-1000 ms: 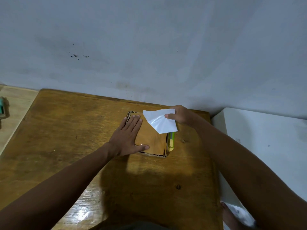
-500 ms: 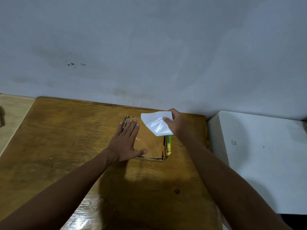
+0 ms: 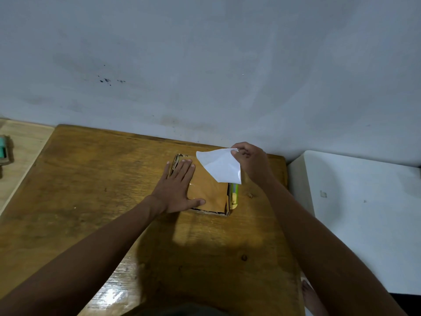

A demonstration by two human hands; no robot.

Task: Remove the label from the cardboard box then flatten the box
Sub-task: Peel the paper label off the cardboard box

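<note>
A small brown cardboard box (image 3: 210,195) lies on the wooden table (image 3: 91,201) near its far right corner. My left hand (image 3: 178,188) presses flat on the box's left half, fingers spread. My right hand (image 3: 250,163) pinches the upper corner of a white label (image 3: 221,166) and holds it up over the box's far right part. I cannot tell whether the label's lower edge still sticks to the box. A green and yellow object (image 3: 234,195) lies against the box's right side.
A grey wall (image 3: 205,65) rises right behind the table. A white cabinet top (image 3: 364,213) stands to the right of the table. A teal object (image 3: 3,151) sits on a pale surface at the far left. A bare foot (image 3: 309,297) shows at the lower right.
My right hand has lifted the label's corner higher and to the right, so more of the white sheet stands off the box. My left hand stays pressed on the box.
</note>
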